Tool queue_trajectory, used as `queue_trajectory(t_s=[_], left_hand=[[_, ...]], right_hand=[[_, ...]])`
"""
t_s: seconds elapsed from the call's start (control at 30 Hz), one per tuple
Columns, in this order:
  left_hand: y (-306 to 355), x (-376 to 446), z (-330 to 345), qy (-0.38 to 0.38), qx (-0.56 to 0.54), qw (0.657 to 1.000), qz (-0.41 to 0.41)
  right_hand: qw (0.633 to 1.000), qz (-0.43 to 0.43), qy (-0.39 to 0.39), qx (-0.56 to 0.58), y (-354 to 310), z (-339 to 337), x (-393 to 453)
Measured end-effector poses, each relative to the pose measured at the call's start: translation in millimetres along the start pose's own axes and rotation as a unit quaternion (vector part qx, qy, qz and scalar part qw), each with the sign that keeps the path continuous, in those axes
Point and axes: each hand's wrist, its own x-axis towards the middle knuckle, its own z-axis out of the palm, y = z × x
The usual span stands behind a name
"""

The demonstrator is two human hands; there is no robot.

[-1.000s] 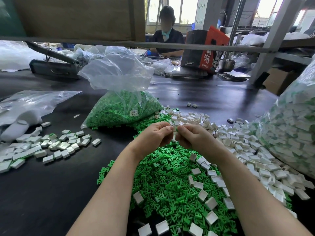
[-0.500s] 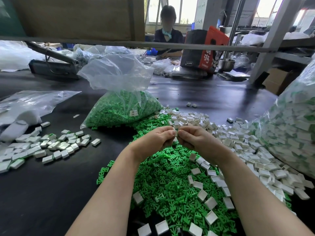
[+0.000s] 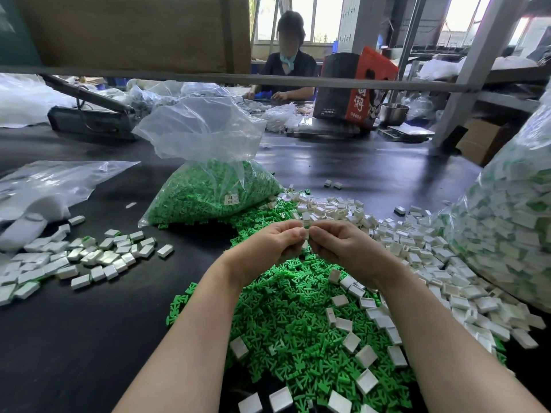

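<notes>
Loose green clips (image 3: 298, 329) and white caps (image 3: 447, 281) lie heaped on the black table (image 3: 89, 338). Above the heap, the left hand (image 3: 265, 247) and right hand (image 3: 346, 245) meet fingertip to fingertip. Their fingers are curled, and both pinch one small white part (image 3: 306, 226) between them. To the left lie scattered white pieces (image 3: 89, 257). Behind the hands, an open clear bag (image 3: 208, 138) contains green clips. At right, a large bag (image 3: 512, 228) holds white-and-green pieces. A second person (image 3: 289, 73) sits beyond the table.
</notes>
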Motion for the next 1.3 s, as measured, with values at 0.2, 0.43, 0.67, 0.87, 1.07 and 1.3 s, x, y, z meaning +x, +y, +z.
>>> queue_trajectory(t_s=[0.2,0.43,0.67,0.87,1.07,1.3], left_hand=[[0,-2,-7,0.007,0.001,1.0,0.001],[2,-2,-11,0.038,0.049,0.997,0.041],[4,2,-5,0.091,0.012,0.993,0.078],[7,3,-2,0.098,-0.021,0.992,0.071],[11,6,3,0.186,0.052,0.975,0.11],[14,6,6,0.238,0.079,0.96,0.122]], right_hand=[[0.999,-0.017,-0.016,0.044,-3,4,2],[0.995,0.045,0.045,0.074,-2,8,5],[0.98,0.077,-0.008,0.185,-1,9,9],[0.961,0.025,-0.016,0.274,0,8,9],[0.967,0.005,0.024,0.254,-2,9,9],[0.98,-0.022,0.044,0.192,-1,11,9]])
